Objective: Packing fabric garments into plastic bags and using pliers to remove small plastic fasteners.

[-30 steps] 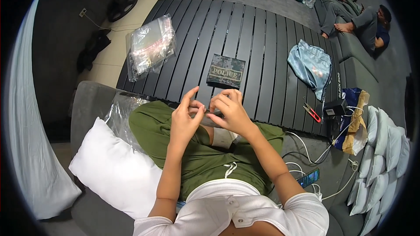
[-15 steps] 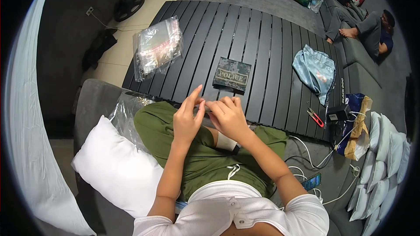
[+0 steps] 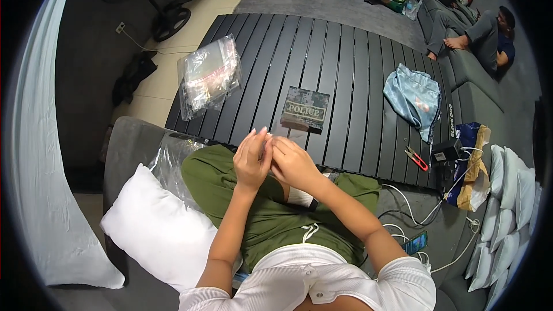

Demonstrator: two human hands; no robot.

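My left hand (image 3: 250, 161) and my right hand (image 3: 295, 164) meet over my lap, just short of the near edge of the black slatted table (image 3: 345, 57). The left hand's fingers point up and lie close together. My right hand's fingertips press against them. Whatever sits between the fingers is too small to make out. Right beyond the hands, a square camouflage patch (image 3: 305, 109) lies flat on the table. I sit in green trousers and a white top.
On the table lie a clear plastic bag (image 3: 207, 78) at the left and a light blue satin pouch (image 3: 415, 98) at the right, with red snips (image 3: 417, 158) near the edge. A white pillow (image 3: 158, 230) is at my left, a phone (image 3: 415, 243) and cables at my right. A person (image 3: 478, 29) lies far right.
Both hands stay joined at the fingertips and have shifted slightly. The left hand's fingers are straighter now. The view has tilted a little toward the table.
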